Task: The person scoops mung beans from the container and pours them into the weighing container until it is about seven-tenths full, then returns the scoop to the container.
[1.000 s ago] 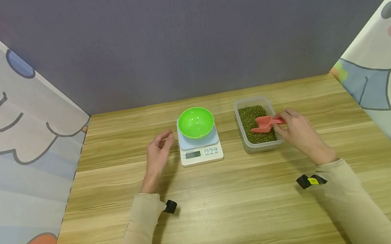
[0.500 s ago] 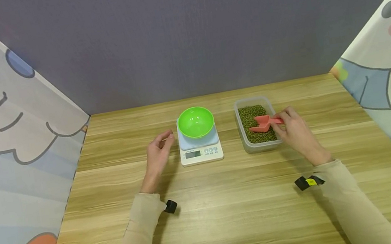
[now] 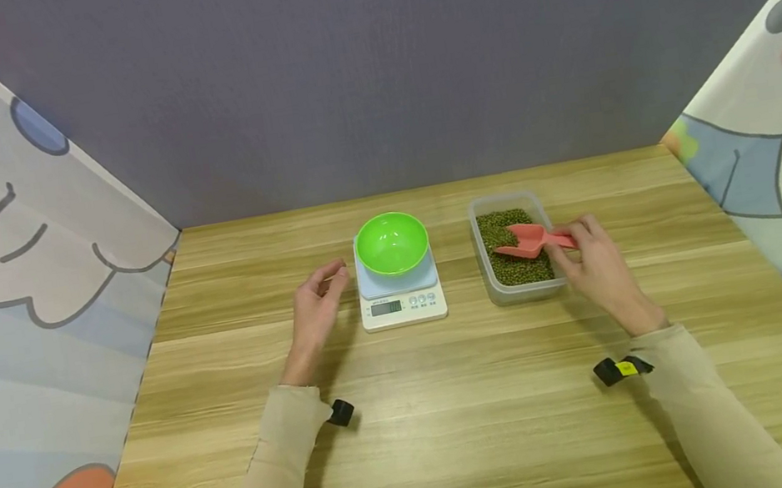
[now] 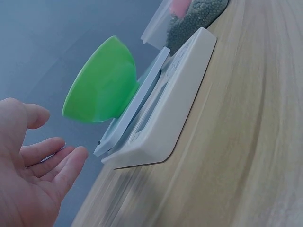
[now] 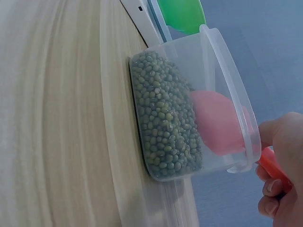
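Note:
My right hand [image 3: 598, 268] grips the handle of a red scoop [image 3: 530, 240]. The scoop's bowl lies down in the green mung beans [image 3: 516, 270], inside a clear plastic container [image 3: 495, 289]. Through the container's wall, the right wrist view shows the scoop [image 5: 218, 123] against the top of the beans [image 5: 163, 113]. My left hand [image 3: 315, 314] holds nothing, its fingers relaxed just left of a white digital kitchen scale [image 3: 405, 315]. On the scale's platform stands a bright green bowl [image 3: 392, 245], with no beans showing in it. The left hand [image 4: 38, 175] is apart from the bowl [image 4: 102, 82].
Everything stands on a wood-grain table [image 3: 421, 442]. The scale is left of the container, with a gap between them. A grey panel [image 3: 365, 71] rises behind the table, and cartoon-printed cloths [image 3: 32, 331] hang at both sides.
The scoop's tip has shifted slightly left and pushed into the beans, with some now along its mouth. The right hand has moved only a little; the left hand, scale and bowl stay put.

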A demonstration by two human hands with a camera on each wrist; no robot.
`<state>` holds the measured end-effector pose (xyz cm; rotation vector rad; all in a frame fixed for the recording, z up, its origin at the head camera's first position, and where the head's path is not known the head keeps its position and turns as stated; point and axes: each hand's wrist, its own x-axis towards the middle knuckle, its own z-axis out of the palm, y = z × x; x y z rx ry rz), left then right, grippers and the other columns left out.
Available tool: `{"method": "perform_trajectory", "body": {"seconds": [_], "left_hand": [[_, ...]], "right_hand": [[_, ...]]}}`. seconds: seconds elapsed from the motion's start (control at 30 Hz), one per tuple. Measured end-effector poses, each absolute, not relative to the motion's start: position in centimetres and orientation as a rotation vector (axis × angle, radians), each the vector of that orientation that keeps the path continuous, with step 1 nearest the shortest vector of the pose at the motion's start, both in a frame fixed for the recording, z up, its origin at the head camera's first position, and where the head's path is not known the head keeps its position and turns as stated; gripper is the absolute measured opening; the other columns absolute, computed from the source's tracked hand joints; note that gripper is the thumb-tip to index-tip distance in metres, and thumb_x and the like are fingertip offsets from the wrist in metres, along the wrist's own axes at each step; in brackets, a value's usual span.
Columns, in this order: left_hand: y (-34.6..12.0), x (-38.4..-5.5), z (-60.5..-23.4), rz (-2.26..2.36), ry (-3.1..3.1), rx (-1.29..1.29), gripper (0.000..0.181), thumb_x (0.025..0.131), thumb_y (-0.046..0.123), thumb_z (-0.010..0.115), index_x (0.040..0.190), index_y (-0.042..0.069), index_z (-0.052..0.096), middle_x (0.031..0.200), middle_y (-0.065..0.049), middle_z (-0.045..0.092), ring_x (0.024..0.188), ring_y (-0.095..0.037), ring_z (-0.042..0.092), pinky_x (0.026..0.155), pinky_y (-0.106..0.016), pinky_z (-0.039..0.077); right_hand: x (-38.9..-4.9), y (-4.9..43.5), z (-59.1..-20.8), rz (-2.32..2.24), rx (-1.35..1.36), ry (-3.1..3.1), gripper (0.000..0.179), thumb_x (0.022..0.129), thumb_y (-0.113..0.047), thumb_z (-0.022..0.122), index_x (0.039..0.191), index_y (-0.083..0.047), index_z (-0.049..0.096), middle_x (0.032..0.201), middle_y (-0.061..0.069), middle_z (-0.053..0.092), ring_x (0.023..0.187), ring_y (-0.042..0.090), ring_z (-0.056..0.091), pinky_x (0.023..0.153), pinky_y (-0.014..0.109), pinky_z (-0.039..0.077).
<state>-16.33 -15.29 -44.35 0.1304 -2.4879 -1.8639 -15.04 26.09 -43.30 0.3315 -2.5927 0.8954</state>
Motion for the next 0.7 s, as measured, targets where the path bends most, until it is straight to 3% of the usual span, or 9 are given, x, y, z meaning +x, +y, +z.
{"method": "perform_trajectory", "body": {"seconds": [0.23,0.7], "left_hand": [[-15.2,-16.4,-44.24,-1.871,-2.484,0.128,0.041,0.104,0.028,0.062,0.136,0.003,0.065,0.138,-0.015,0.066,0.119,-0.032,0.066,0.101,-0.043,0.052],[-15.26,-16.39,-44.22,-1.881,-2.486,0.127,0.043,0.104,0.029,0.061,0.138,0.002,0.064,0.138,-0.016,0.066,0.119,-0.032,0.066,0.102,-0.043,0.051]], "right_hand": [[-14.93,26.4,-43.62,0.935,0.291,-2.592,0.025,0.096,-0.002,0.069,0.114,0.015,0.064,0.106,0.025,0.055,0.092,0.04,0.056,0.085,0.055,0.048],[-14.79,26.71,-43.95,1.002,0.214,-2.564,0.024,0.098,-0.005,0.067,0.114,0.012,0.065,0.106,0.022,0.054,0.086,0.031,0.048,0.076,0.031,0.035]]}}
